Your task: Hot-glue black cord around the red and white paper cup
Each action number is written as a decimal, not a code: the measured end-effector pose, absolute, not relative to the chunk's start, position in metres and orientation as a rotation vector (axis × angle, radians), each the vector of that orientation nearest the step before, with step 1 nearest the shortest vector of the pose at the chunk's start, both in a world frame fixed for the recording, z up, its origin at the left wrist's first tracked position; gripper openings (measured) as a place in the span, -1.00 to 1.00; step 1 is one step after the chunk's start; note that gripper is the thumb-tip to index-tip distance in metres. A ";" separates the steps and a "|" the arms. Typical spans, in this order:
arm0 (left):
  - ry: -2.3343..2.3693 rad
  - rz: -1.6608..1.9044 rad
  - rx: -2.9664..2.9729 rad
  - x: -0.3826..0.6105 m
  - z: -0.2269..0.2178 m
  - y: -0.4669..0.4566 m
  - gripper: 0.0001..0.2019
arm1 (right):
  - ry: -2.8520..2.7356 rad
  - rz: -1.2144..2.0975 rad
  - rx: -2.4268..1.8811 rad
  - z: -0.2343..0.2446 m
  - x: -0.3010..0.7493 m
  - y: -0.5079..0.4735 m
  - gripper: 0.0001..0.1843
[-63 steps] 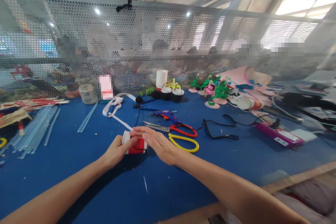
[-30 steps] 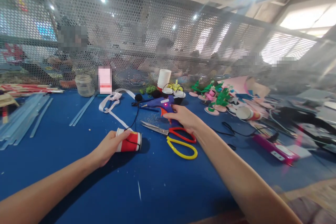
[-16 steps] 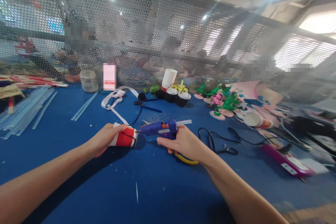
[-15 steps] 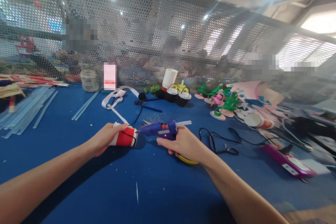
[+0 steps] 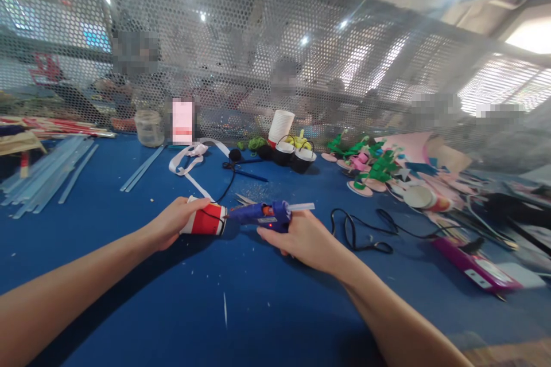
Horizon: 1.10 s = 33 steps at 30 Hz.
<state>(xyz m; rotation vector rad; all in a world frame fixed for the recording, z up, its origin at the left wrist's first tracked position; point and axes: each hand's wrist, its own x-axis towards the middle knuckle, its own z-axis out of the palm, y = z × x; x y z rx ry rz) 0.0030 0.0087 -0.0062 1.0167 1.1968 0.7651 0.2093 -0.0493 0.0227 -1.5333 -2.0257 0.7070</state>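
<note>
A red and white paper cup (image 5: 204, 222) lies on its side on the blue table (image 5: 129, 292). My left hand (image 5: 171, 222) is closed round its left end and steadies it. My right hand (image 5: 301, 239) grips a blue glue gun (image 5: 262, 214) with a small red light on its side and a clear glue stick jutting from its back. The gun's nozzle points left and touches the open end of the cup. A thin black cord runs over the cup. Scissors lie mostly hidden behind the gun and my right hand.
Behind the cup lie a white ribbon (image 5: 189, 163), small black pots (image 5: 295, 156) and a stack of white cups (image 5: 280, 126). Clear glue sticks (image 5: 47, 175) are spread at the left. Green and pink paper flowers (image 5: 370, 169) and a black cable (image 5: 365, 229) fill the right. A perforated screen (image 5: 275, 63) closes the back.
My right hand left the cup, picked up the glue gun from behind the scissors and brought its nozzle to the cup's open end. My left hand stayed on the cup.
</note>
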 end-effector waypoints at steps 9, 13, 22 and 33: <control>1.172 0.761 1.033 0.003 -0.006 0.008 -0.77 | -2.090 0.590 -1.507 0.021 0.211 -0.050 -0.77; 1.169 0.764 1.049 0.003 -0.006 0.007 -0.75 | -2.091 0.595 -1.520 0.021 0.210 -0.051 -0.77; 1.199 0.783 1.017 0.005 -0.005 0.007 -0.77 | -2.098 0.584 -1.516 0.021 0.210 -0.050 -0.80; 1.158 0.779 1.048 0.005 -0.005 0.005 -0.76 | -2.064 0.686 -1.490 0.019 0.212 -0.049 -0.80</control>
